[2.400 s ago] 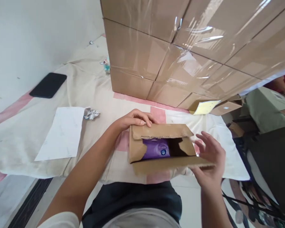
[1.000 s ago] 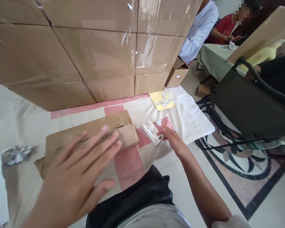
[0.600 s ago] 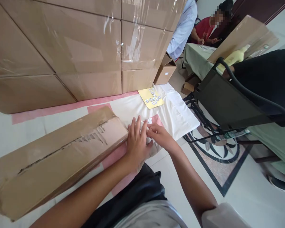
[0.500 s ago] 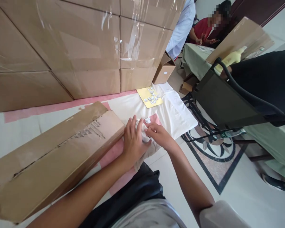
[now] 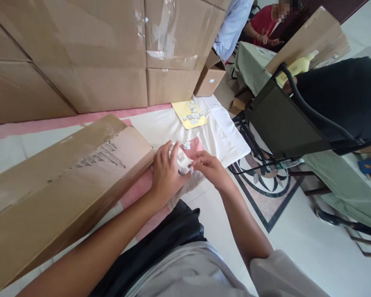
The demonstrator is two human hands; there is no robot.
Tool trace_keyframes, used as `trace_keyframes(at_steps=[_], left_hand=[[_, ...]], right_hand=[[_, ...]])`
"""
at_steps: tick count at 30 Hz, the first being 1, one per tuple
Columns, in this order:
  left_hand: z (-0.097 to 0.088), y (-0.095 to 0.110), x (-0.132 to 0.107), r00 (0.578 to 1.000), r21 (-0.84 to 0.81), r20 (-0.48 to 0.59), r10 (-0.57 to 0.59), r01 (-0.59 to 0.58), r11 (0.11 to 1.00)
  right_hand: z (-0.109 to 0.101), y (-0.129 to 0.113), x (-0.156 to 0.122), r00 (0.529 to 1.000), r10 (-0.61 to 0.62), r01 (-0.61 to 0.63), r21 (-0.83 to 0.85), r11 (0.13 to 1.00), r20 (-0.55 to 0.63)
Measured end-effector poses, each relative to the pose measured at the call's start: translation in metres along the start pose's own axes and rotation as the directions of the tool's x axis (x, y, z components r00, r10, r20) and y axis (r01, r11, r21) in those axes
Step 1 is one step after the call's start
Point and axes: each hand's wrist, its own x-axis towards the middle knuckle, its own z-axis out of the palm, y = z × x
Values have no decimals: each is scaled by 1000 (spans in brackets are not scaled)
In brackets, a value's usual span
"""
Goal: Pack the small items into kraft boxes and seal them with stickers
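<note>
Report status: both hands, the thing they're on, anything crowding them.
Left hand around white plastic tape dispenser. Right hand at its right end, finger grip unclear. Long brown cardboard box close beside left hand, possibly crowding it.

It looks like a workroom, with stacked, taped cartons (image 5: pixel 108 45) and green-draped tables (image 5: pixel 249 62).
</note>
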Motion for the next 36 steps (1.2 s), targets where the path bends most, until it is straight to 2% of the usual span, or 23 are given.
trace_keyframes(at_steps=[5, 12, 18, 24, 31, 36], left_hand=[[-1, 0, 0, 1000, -7, -2, 7, -7, 1000], [-4, 2, 0, 998, -31, 53, -18, 20, 999], [-4, 1, -1, 999, -30, 41, -1, 2, 1000], [-5, 3, -1, 999, -38, 33, -8, 9, 999], [-4, 2, -1, 1000, -34, 17, -3, 3, 999], [-2, 2, -2, 1000, -53, 21, -8, 9, 999]], right_hand=[[-6, 6, -18, 996, 84, -81, 79, 994, -30], [-13, 9, -31, 992, 120, -112, 153, 982, -45], [-2, 18, -37, 993, 87, -74, 157, 985, -78], [15, 19, -36, 975, 206, -168, 326, 930, -85], [34, 17, -32, 968, 188, -85, 493, 866, -164], [45, 22, -31, 963, 116, 23, 501, 865, -243]])
